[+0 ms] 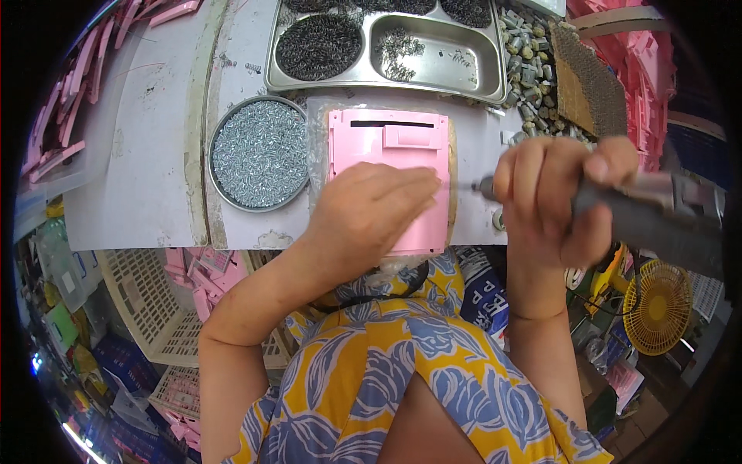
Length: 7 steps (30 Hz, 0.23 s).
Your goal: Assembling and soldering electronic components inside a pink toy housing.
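Observation:
A pink plastic housing (352, 151) with a dark slot lies on clear wrapping in front of me. Over its middle is my left hand (367, 205), its fingers pressed together; whatever they pinch, if anything, is hidden. My right hand (541, 182) is wrapped round a dark power screwdriver (649, 220), held sideways and slightly blurred. Its thin bit (462, 185) points left, close to my left fingertips. A round dish (215, 166) full of small silvery screws (259, 151) stands left of the housing.
A metal compartment tray (433, 87) with dark springs stands behind the housing. Small metal blocks (533, 69) and corrugated cardboard (580, 85) lie at the far right. Pink parts (85, 66) are heaped far left. Below the table are a pale basket (147, 301) and a yellow fan (657, 309).

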### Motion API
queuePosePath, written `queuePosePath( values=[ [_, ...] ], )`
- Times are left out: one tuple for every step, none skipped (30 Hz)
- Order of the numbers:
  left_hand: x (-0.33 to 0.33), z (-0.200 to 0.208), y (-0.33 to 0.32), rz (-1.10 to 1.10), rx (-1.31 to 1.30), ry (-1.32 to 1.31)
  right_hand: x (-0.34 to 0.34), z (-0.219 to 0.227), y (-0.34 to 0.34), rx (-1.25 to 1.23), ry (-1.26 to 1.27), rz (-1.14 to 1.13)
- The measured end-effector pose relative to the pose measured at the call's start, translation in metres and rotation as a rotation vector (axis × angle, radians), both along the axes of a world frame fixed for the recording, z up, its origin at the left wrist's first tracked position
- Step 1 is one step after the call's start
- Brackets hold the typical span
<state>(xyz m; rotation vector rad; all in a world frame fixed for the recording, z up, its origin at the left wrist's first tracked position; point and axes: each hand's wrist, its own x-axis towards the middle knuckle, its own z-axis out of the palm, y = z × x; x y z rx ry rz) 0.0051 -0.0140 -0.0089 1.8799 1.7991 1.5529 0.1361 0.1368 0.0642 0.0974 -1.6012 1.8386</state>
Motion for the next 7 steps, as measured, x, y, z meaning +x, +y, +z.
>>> queuePosePath(
  values=[
    [-0.004, -0.003, 0.000, 0.012, -0.023, -0.019, -0.005, -0.006, 0.005, 0.021, 0.005, -0.070],
    [-0.008, -0.006, -0.001, 0.024, -0.046, -0.037, -0.011, -0.013, 0.010, 0.042, 0.008, -0.140],
    [-0.011, -0.007, 0.001, 0.001, -0.088, -0.103, -0.016, -0.018, 0.019, 0.060, -0.012, -0.183],
    [-0.014, -0.008, -0.001, -0.012, -0.132, -0.163, -0.021, -0.024, 0.026, 0.069, -0.024, -0.200],
    [-0.017, -0.009, -0.003, -0.039, -0.168, -0.165, -0.026, -0.030, 0.033, 0.075, -0.039, -0.216],
    [-0.020, -0.008, -0.005, -0.061, -0.203, -0.165, -0.029, -0.036, 0.039, 0.073, -0.050, -0.213],
    [-0.023, -0.007, -0.008, -0.084, -0.238, -0.165, -0.028, -0.041, 0.045, 0.072, -0.061, -0.211]
  ],
)
